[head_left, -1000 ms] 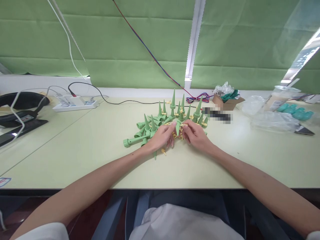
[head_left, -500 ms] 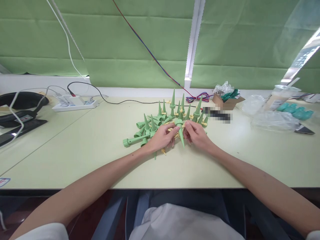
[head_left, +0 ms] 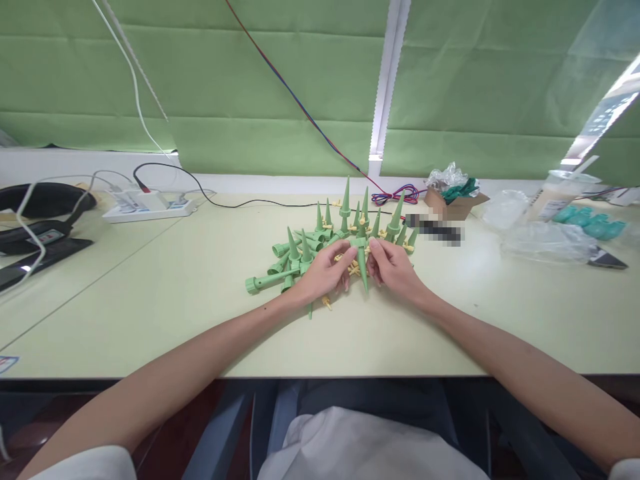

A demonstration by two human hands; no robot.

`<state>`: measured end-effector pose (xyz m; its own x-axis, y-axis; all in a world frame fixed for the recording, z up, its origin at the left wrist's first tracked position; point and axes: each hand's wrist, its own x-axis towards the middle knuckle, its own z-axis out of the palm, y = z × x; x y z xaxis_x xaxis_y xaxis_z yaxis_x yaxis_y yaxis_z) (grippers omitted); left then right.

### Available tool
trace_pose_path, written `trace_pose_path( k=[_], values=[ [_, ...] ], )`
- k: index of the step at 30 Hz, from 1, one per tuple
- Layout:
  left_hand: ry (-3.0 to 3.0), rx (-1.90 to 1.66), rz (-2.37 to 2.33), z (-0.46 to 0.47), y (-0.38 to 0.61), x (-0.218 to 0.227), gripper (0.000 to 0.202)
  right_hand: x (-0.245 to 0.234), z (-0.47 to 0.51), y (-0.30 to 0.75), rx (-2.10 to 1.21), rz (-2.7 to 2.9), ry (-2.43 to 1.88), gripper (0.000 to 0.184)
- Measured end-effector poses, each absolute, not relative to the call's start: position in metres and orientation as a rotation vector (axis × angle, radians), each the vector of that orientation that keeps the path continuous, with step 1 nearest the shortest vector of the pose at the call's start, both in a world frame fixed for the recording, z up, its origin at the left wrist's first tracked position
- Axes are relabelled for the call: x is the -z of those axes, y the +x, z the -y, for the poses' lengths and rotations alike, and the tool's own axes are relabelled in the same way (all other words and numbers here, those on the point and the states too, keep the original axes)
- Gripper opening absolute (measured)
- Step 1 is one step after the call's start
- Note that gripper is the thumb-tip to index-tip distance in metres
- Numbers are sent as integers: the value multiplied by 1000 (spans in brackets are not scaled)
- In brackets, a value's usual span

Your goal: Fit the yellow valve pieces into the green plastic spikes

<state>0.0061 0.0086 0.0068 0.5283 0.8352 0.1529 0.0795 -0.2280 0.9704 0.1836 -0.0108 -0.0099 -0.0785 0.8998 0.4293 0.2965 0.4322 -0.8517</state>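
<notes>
Partly in left grip [head_left: 326, 270], green spike [head_left: 363, 268]

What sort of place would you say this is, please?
Probably a workbench or desk in an office or small workshop, beside a window. Green blinds hang behind it, a white power strip with plugs sits on top, and green cone-shaped parts lie heaped there.

The green spike [head_left: 363, 270] is looking like smooth matt plastic, and the yellow bits [head_left: 327, 303] are giving the same plasticky vibe. The table [head_left: 425, 340] is showing a smooth, faintly shiny top, the blind [head_left: 280, 100] is looking like creased cloth, and the bag [head_left: 547, 245] is shining like crinkly plastic.
</notes>
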Motion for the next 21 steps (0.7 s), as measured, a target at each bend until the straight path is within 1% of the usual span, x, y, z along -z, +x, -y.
trace_pose_path(
  k=[3, 8, 21],
  values=[
    [1606, -924, -789, -11, 6, -6, 40, 10, 11, 184, -703, 1585, -1073, 50],
    [1602, -895, -864, -15, 5, -2, 56, 9, 11, 184, -705, 1563, -1072, 49],
    [1589, -898, -790, -15, 5, -2, 47, 9, 13, 184, -608, 1655, -1108, 48]
  ],
)
